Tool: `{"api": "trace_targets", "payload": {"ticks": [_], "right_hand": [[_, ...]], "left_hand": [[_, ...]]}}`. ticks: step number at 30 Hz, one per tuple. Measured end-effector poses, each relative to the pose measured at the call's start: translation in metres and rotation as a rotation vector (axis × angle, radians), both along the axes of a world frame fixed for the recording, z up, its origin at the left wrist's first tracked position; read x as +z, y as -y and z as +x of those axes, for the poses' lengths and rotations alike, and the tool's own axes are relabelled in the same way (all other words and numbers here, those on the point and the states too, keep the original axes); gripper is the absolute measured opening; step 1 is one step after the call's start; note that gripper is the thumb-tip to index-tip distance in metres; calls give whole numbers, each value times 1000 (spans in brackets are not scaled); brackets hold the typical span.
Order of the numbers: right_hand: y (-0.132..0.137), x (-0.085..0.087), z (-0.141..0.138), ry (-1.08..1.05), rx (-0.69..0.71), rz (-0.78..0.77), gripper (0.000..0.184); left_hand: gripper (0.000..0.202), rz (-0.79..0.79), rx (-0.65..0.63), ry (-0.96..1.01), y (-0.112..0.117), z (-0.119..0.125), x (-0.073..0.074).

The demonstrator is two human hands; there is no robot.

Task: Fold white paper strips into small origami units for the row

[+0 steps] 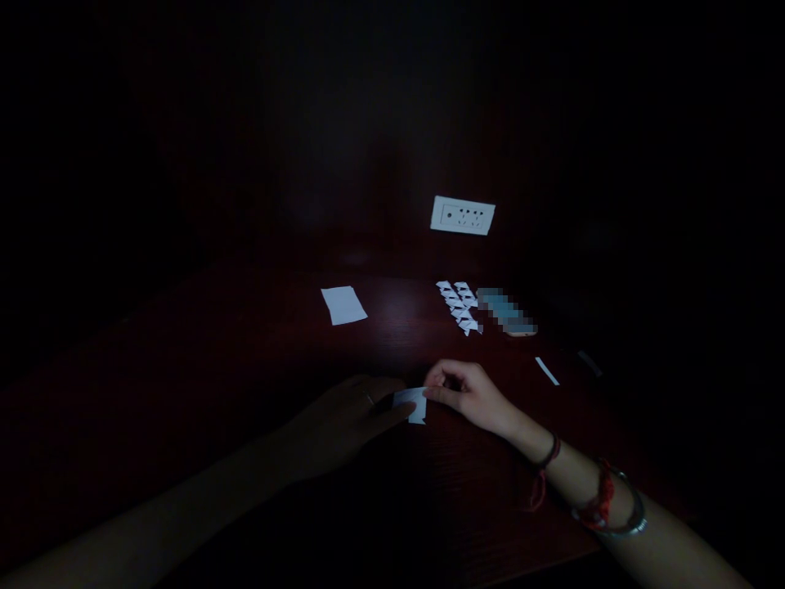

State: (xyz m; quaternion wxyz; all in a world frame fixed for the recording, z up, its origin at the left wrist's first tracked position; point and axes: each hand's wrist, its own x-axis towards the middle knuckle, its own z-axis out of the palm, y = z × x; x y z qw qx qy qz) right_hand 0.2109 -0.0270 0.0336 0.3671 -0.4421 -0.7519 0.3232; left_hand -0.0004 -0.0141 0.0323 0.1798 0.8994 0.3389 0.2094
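Left hand [361,407] and right hand [471,397] pinched one paper piece [419,404]; one sheet [344,305] lay far left, one phone [508,312] far right.

One head-worn camera looks forward and down past nearby hands [478,398] to a socket panel [463,216].

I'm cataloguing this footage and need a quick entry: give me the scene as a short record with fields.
left hand: holds small white paper between thumb and fingers
right hand: pinches its upper right corner
surface: dark reddish table
far left of hands: white sheet, lying flat
far right: cluster of white paper pieces beside a pixelated phone-shaped object
nearer right: thin white strip
background: white socket panel
light: very dim
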Motion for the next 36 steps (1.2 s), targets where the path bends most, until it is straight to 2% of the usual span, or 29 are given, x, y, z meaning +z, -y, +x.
{"api": "trace_targets", "payload": {"ticks": [5, 7, 9, 12, 17, 23, 25, 28, 30, 34, 36], "right_hand": [[-2, -5, 0, -30, 7, -21, 17], [-2, -6, 0, -45, 27, -31, 22], [-2, -6, -1, -43, 45, -50, 22], [-1, -5, -1, -5, 50, -60, 13], [-1, -1, -1, -28, -5, -9, 11], [-2, 0, -4, -111, -4, -101, 9], [-3, -2, -4, -109, -22, -106, 11], [-3, -5, -2, -58, -56, -79, 22], [-3, -6, -2, 7, -55, -59, 25], [-1, -6, -2, 115, -31, -32, 21], [-1, -4, -2, 151, -23, 3, 22]], "left_hand": [[35, 333, -238, -95, -8, -7, -12], [39, 417, -266, -101, -8, -8, -11], [39, 418, -243, -91, -6, -8, -9], [36, 402, -214, -62, -1, -7, -6], [41, 462, -201, -49, -2, -8, -6], [43, 523, -171, -28, -7, -11, -7], [39, 539, -126, -27, -7, -11, -6], [35, 550, -65, -46, -8, -10, -6], [33, 546, -87, -80, -9, -8, -7], [29, 514, -237, -88, -11, -7, -14], [29, 489, -257, -76, -12, -7, -17]]}}
